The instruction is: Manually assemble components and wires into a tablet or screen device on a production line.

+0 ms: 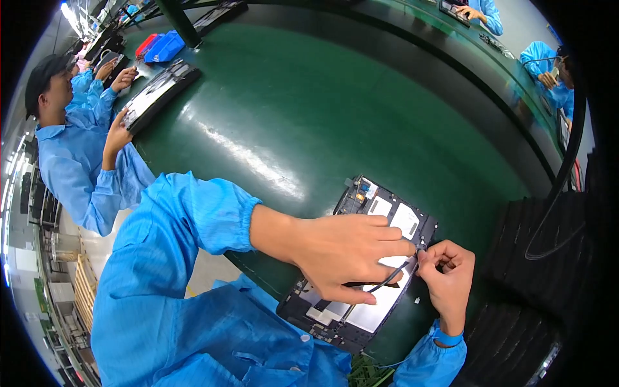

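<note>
An opened flat electronic device, tablet-like with silvery white panels and a black frame with circuit parts, lies slanted on the green table in front of me. Across its middle rests my left hand, palm down, with fingers stretched and thumb apart; it covers part of the inside. A thin black cable curves out from beneath these fingers toward the device's right edge. There my right hand pinches thumb and forefinger together near the left fingertips. Whatever sits in that pinch is too small or hidden to name.
Dark stacked trays stand at the right, with a black cable hanging over them. A green table stretches ahead. At the far left a co-worker holds another opened device, near blue bins. Other people sit at the upper right.
</note>
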The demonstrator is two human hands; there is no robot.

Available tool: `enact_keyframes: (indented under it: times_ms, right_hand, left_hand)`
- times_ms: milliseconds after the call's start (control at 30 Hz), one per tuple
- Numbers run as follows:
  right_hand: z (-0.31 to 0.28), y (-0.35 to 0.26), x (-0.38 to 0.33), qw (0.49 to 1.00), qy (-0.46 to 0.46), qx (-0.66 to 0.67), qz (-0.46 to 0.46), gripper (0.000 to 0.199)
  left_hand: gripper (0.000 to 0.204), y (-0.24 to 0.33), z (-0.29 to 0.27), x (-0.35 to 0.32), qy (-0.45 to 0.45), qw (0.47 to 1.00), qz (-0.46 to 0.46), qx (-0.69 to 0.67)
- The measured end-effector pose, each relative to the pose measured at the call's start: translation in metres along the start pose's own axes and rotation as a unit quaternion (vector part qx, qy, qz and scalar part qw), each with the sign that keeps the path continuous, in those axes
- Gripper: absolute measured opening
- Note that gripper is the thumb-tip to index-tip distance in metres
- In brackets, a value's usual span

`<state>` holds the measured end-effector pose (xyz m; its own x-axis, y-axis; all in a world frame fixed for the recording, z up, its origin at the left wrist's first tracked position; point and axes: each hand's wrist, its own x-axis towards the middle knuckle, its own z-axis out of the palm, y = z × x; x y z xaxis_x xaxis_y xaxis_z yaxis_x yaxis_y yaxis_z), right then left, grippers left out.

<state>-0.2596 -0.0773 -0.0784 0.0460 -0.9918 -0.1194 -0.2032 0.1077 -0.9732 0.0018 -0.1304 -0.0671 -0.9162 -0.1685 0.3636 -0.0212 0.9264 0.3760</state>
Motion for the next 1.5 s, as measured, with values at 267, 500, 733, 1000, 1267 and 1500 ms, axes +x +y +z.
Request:
enact_keyframes:
  times_ms: [267,500,733,1000,1267,1500]
  right_hand:
    - [-0.001,0.003,0.002,1.0,-0.01,0.011,-0.008,0.018]
    - [-0.002,0.005,0.008,0.999,0.016,0.042,-0.007,0.019]
    - [0.002,0.011,0.014,0.997,0.035,0.053,-0.038,0.016]
    - [0.009,0.01,0.028,0.993,0.037,0.016,-0.107,0.012]
    - [0.01,0.013,0.029,0.988,0.047,0.003,-0.147,0.011]
    - [0.012,0.002,0.035,0.978,0.074,-0.07,-0.18,0.01]
  left_hand:
    - [0.046,0.007,0.005,0.008,0.003,0.996,0.034,0.08]
    - [0.036,0.008,0.01,0.009,-0.021,0.985,0.032,0.171]
    - [0.03,0.009,0.01,0.01,0.017,0.981,0.007,0.193]
    - [0.034,0.009,0.008,0.009,0.024,0.979,0.026,0.202]
    - [0.034,0.011,0.008,0.01,0.005,0.977,0.037,0.21]
    - [0.035,0.009,0.006,0.014,0.026,0.985,0.02,0.167]
